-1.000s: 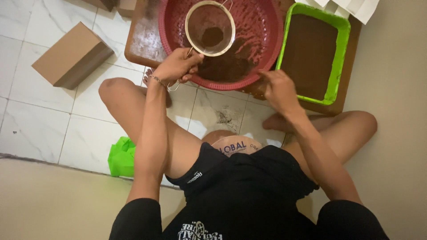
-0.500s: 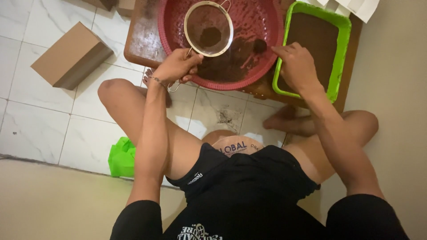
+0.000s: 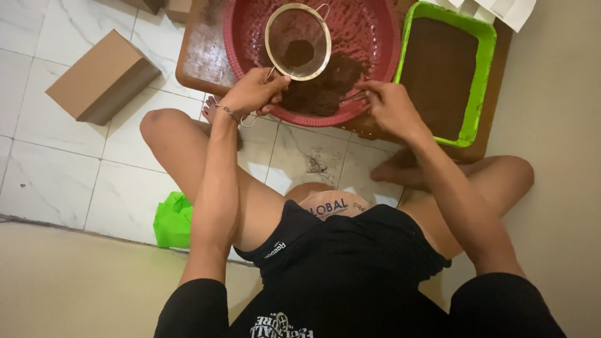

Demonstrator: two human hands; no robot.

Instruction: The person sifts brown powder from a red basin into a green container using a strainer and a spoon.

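One round metal sieve (image 3: 298, 41) is held over a red plastic basin (image 3: 382, 37) at the upper centre of the frame, a small dark clump of brown powder resting in its fine mesh. The left hand (image 3: 252, 94) is closed around the wire handle at the sieve's lower edge, just above the basin's near rim. The sieve is judged light and stiff, its mesh thin and easily dented, so the handle is the sound place to grip it. The right hand (image 3: 389, 106) is curled over the basin's right rim, fingers pinched on what appears to be a thin utensil reaching into a mound of dark powder (image 3: 322, 87); what it is exactly cannot be told. The powder looks loose, dry and apt to spill. The basin's inner wall is ribbed and dusted brown. To its right, a green rectangular tray (image 3: 482, 69) is filled level with the same brown material. Both are set on a low wooden board (image 3: 200, 59). A cardboard box (image 3: 100, 78) lies at the upper left on white marbled tiles (image 3: 56, 169), and a crumpled green bag (image 3: 172, 220) at the lower left.
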